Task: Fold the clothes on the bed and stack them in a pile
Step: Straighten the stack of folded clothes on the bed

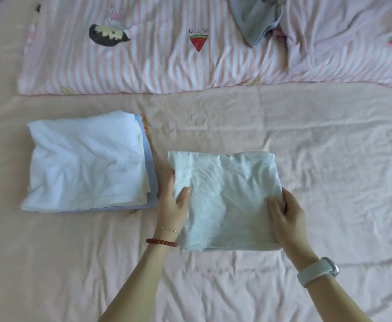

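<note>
On the bed (306,135), a pile (85,161) stands — both hands, left (170,205) and right (289,217), grasp a folded shirt (227,198); a grey garment (255,17) waits.

The bed sheet (283,126) is plain pale pink across the middle and lower frame. Along the top lies a quilt (167,66) in pink and white stripes, printed with a red watermelon slice (198,42) at top centre and a dark brown and cream figure (109,34) at upper left. A grey garment (253,19) with a light blue edge sits at the top right of centre. At left, the pile (85,159) shows white on top, then cream, lavender-blue and an orange plaid edge. The folded garment (225,194) at centre is pale heathered grey. A red bead bracelet (161,242) and a white watch (318,270) sit lower in the frame.
</note>
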### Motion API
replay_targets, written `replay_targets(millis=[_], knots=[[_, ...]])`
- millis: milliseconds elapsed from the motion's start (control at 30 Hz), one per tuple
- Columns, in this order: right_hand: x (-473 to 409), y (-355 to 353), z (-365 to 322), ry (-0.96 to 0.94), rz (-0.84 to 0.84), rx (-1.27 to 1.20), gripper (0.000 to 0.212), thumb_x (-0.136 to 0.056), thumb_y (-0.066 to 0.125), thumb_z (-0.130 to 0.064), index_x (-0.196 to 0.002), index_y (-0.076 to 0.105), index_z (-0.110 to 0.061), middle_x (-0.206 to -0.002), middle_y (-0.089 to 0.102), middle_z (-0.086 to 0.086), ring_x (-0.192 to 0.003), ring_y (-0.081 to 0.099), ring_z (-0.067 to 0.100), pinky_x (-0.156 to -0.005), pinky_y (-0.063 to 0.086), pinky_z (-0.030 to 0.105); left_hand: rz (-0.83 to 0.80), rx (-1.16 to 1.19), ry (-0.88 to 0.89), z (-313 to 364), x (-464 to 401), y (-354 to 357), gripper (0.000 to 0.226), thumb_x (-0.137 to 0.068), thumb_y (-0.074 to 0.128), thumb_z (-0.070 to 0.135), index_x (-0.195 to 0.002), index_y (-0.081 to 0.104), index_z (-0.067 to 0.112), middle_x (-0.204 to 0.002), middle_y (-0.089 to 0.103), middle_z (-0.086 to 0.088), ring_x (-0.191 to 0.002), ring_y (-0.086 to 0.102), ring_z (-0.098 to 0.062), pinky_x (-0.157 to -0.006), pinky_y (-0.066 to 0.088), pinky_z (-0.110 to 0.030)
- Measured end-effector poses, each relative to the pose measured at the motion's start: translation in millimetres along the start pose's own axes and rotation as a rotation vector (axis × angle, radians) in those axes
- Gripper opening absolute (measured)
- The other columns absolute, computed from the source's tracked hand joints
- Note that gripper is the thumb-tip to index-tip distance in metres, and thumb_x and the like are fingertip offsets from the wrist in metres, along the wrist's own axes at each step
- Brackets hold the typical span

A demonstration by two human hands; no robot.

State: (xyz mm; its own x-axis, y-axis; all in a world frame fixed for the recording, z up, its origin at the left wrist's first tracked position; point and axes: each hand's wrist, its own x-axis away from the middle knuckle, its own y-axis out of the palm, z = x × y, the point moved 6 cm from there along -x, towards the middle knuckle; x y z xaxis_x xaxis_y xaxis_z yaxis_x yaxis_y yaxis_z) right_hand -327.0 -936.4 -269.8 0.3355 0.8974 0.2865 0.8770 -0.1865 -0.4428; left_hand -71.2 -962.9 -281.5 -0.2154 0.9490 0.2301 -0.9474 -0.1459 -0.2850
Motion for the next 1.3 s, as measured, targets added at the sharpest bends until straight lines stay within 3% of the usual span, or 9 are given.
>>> replay_targets(millis=[133, 300, 433, 500, 600, 733, 833, 1033, 1300], knots=[[24, 52, -86, -0.161, -0.077, -0.108, 0.021, -0.086, 0.052, -0.022, -0.107, 0.054, -0.021, -0.091, 0.058, -0.019, -0.081, 0.054, -0.017, -0.065, 0.039, 0.001, 0.164, -0.05, 0.046, 35, -11, -104, 0.049, -0.089, 0.054, 0.002, -0.137, 0.044, 0.008, -0.135, 0.052, -0.003, -0.127, 0.047, -0.016, -0.109, 0.036, -0.038], [35, 150, -161, -0.24, -0.207, -0.242, 0.023, -0.092, 0.053, -0.01, -0.114, 0.053, -0.017, -0.095, 0.056, -0.023, -0.084, 0.052, -0.018, -0.069, 0.038, 0.001, 0.355, -0.155, 0.109, 63, -48, -221, 0.041, -0.09, 0.052, 0.003, -0.131, 0.05, 0.007, -0.127, 0.058, -0.005, -0.117, 0.053, -0.016, -0.1, 0.04, -0.024], [28, 218, -168, -0.165, -0.309, -0.239, 0.028, -0.092, 0.049, -0.01, -0.119, 0.053, -0.016, -0.085, 0.059, -0.012, -0.072, 0.052, -0.011, -0.063, 0.038, 0.004, 0.398, -0.237, 0.031, 32, -79, -274, 0.039, -0.091, 0.048, 0.009, -0.129, 0.051, 0.012, -0.124, 0.059, -0.005, -0.114, 0.054, -0.021, -0.099, 0.042, -0.035], [27, 248, -148, -0.019, -0.407, -0.171, 0.032, -0.093, 0.046, -0.012, -0.125, 0.049, -0.016, -0.095, 0.061, 0.008, -0.069, 0.049, 0.001, -0.059, 0.038, 0.011, 0.367, -0.424, -0.127, -3, -88, -282, 0.046, -0.091, 0.049, 0.013, -0.136, 0.041, 0.013, -0.132, 0.049, -0.012, -0.12, 0.047, -0.031, -0.1, 0.039, -0.04], [30, 267, -126, 0.038, -0.433, 0.012, 0.052, -0.092, 0.046, -0.013, -0.142, 0.03, -0.02, -0.12, 0.046, 0.0, -0.095, 0.05, 0.013, -0.075, 0.036, 0.018, 0.326, -0.85, -0.349, -38, -82, -274, 0.063, -0.093, 0.049, 0.03, -0.147, 0.019, 0.022, -0.155, 0.01, -0.012, -0.14, 0.013, -0.034, -0.109, 0.019, -0.053], [51, 260, -161, -0.616, -0.127, 0.391, 0.057, -0.084, 0.043, -0.009, -0.14, 0.037, -0.009, -0.139, 0.039, 0.018, -0.129, 0.038, 0.035, -0.105, 0.03, 0.044, 0.194, -0.99, -0.039, -38, -83, -232, 0.062, -0.091, 0.043, 0.049, -0.146, 0.017, 0.038, -0.158, 0.002, 0.0, -0.143, 0.0, -0.029, -0.109, 0.008, -0.057], [62, 285, -175, -0.939, -0.173, 0.668, 0.055, -0.083, 0.04, -0.02, -0.137, 0.044, -0.014, -0.144, 0.037, 0.019, -0.134, 0.033, 0.039, -0.106, 0.021, 0.059, 0.09, -1.013, -0.101, -60, -87, -215, 0.066, -0.086, 0.027, 0.064, -0.144, 0.0, 0.047, -0.157, -0.009, 0.002, -0.143, -0.013, -0.027, -0.109, -0.002, -0.059], [19, 307, -134, -0.63, -0.574, 1.028, 0.061, -0.094, 0.029, -0.05, -0.147, 0.004, -0.035, -0.155, -0.02, -0.002, -0.141, -0.021, 0.019, -0.114, -0.005, 0.052, 0.007, -1.139, -0.161, -72, -97, -210, 0.066, -0.085, 0.017, 0.069, -0.142, -0.008, 0.048, -0.156, -0.012, 0.003, -0.142, -0.012, -0.028, -0.109, 0.001, -0.06], [37, 202, -161, -0.575, -0.422, 0.584, 0.046, -0.096, 0.042, -0.024, -0.141, 0.037, -0.018, -0.152, 0.027, 0.003, -0.144, 0.012, 0.019, -0.116, 0.009, 0.039, 0.162, -0.896, -0.158, 11, -45, -184, 0.055, -0.092, 0.048, 0.034, -0.144, 0.031, 0.025, -0.156, 0.01, -0.005, -0.144, 0.003, -0.026, -0.111, 0.002, -0.058]])
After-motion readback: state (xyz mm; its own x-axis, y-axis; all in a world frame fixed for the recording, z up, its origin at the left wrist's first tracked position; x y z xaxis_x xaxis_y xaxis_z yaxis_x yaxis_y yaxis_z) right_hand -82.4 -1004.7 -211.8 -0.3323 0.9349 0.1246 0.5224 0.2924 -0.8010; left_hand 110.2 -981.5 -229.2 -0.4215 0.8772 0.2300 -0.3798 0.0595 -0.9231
